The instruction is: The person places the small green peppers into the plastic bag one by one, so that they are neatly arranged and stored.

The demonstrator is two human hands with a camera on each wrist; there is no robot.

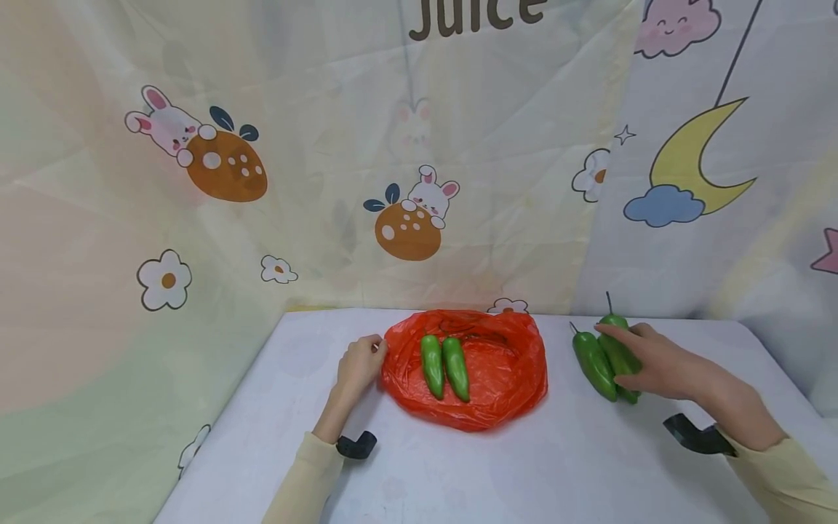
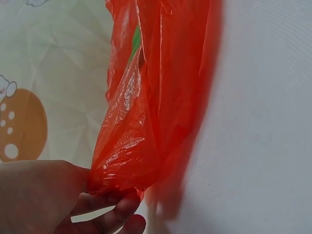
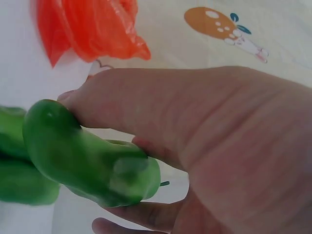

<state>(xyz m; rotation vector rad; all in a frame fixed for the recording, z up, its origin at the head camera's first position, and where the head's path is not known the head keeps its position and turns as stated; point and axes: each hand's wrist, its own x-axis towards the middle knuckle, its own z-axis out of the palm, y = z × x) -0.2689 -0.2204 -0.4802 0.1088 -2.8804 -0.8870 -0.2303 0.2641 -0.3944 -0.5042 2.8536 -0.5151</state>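
A red plastic bag [image 1: 500, 375] lies spread open on the table, with two green chili peppers [image 1: 456, 369] side by side in it. My left hand [image 1: 356, 366] pinches the bag's left edge; in the left wrist view the thin film gathers between thumb and fingers. To the right of the bag, my right hand [image 1: 671, 367] holds a green chili pepper [image 3: 56, 141] between thumb and fingers. Close beside it is another green chili pepper [image 1: 592, 362]. The right wrist view shows two peppers [image 3: 27, 183] next to the held one, partly cut off by the frame.
The white table [image 1: 517, 473] runs beneath everything. A printed cloth backdrop [image 1: 314, 182] with cartoon rabbits and flowers rises along its back and left. Dark bands [image 1: 356, 445] circle both wrists.
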